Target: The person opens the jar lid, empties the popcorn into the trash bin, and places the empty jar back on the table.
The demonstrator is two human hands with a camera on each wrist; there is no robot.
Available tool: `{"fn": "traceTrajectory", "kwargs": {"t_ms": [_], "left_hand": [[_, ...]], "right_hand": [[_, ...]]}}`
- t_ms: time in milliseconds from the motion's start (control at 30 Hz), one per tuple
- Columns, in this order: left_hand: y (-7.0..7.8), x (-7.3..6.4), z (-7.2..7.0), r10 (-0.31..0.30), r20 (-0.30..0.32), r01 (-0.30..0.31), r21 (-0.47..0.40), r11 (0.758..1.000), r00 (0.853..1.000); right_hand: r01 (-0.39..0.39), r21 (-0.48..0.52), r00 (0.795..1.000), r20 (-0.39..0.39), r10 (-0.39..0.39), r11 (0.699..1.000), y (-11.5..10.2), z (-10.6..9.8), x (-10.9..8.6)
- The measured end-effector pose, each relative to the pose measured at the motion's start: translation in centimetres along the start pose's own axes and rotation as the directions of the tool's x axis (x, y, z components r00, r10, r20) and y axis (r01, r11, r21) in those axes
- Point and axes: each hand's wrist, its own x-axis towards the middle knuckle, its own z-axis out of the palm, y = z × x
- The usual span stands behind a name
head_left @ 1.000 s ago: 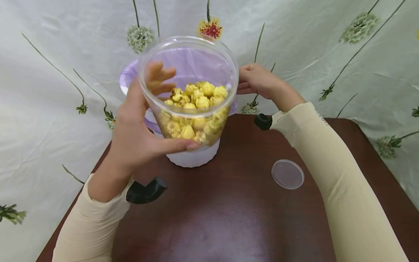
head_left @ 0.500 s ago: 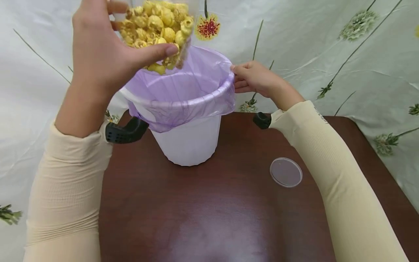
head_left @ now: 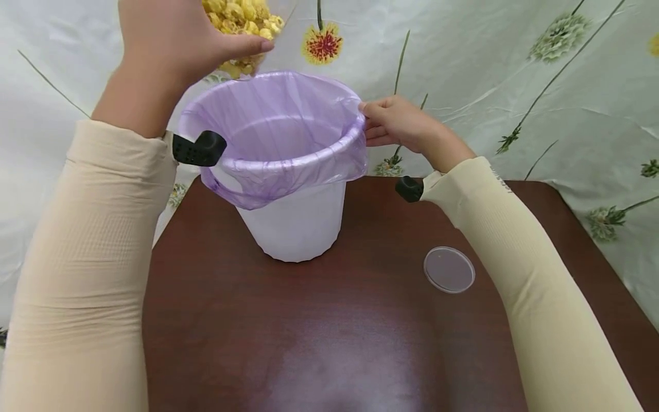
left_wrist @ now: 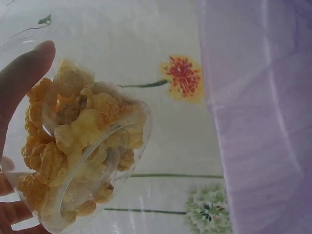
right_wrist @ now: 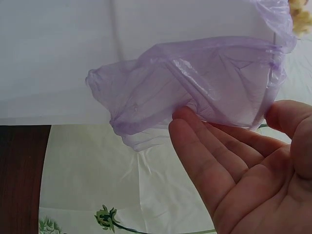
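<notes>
My left hand [head_left: 165, 43] grips a clear plastic tub [left_wrist: 63, 207], raised and tilted above the far left side of a white trash can [head_left: 298, 229]. Yellow popcorn [head_left: 242, 23] fills the tub's lower part; its mouth lies beyond the top edge of the head view. A thin purple trash bag [head_left: 288, 134] lines the can and folds over its rim. At the can's right side, my right hand [head_left: 393, 123] holds the bag-covered rim, thumb at the edge and fingers against the hanging fold, as the right wrist view shows.
A round clear lid [head_left: 449, 270] lies on the dark brown table [head_left: 309, 320], near my right forearm. White cloth [head_left: 463, 68] with printed flowers hangs behind the table. Black wrist cameras [head_left: 201, 149] sit on both sleeves.
My left hand has carried the tub up and to the left from in front of the can and tipped it away, uncovering the can's mouth. The right hand has stayed at the rim.
</notes>
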Motion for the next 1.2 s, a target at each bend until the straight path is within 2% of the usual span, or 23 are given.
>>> {"fn": "traceTrajectory", "kwargs": {"t_ms": [167,367,600,800,900,1033,1100,1200], "left_hand": [[-0.2,1.4,0.3,0.046,0.116,-0.06,0.119,0.991,0.992],[-0.3,2.2,0.9,0.046,0.259,-0.103,0.211,0.972,0.965],[-0.6,2.4,1.4,0.082,0.403,-0.222,0.314,0.923,0.912],[-0.8,2.3,1.6,0.099,0.492,-0.299,0.346,0.889,0.865],[-0.8,2.2,1.7,0.116,0.535,-0.349,0.358,0.866,0.837],[-0.8,2.1,2.0,0.134,0.572,-0.413,0.391,0.823,0.809],[-0.9,2.1,2.2,0.144,0.578,-0.441,0.414,0.797,0.803],[-0.7,1.9,2.2,0.17,0.566,-0.476,0.452,0.755,0.807]], "right_hand": [[0.001,0.01,1.0,0.011,-0.001,1.0,0.0,-0.1,-0.1],[0.003,0.015,1.0,0.017,-0.003,1.0,0.0,0.0,0.0],[0.007,0.018,1.0,0.017,-0.007,1.0,0.0,0.3,0.0],[0.015,0.019,1.0,0.019,-0.016,1.0,0.0,0.3,0.1],[0.017,0.026,1.0,0.017,-0.017,1.0,0.0,0.4,0.1],[0.02,0.024,1.0,0.016,-0.021,1.0,0.1,0.4,0.0],[0.02,0.017,1.0,0.016,-0.02,1.0,0.1,0.4,0.0],[0.015,-0.001,1.0,0.017,-0.015,1.0,0.0,0.4,0.0]]}}
